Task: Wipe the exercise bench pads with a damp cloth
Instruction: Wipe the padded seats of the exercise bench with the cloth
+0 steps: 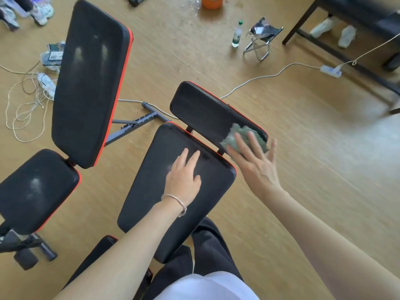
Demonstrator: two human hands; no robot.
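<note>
- Under you runs a light wood-grain floor [303, 131], paler where it catches the light at your right.
- Ahead of you sits an orange bucket [211, 2].
- Near it, a green-capped bottle [237, 35] stands just beside a small folding stool [260, 40].
- To your right, a dark furniture frame [324, 47] has white shoes [324, 27] beneath it.
- A white power strip [330, 71] lies by that frame.
- To your left you have loose coils of white cord [26, 109], and sneakers [41, 15] farther off.

Bright, even daylight with soft shadows. Pale glare streaks the black pads [91, 61]. The right hand [257, 163] is motion-blurred; edges bend outward.
</note>
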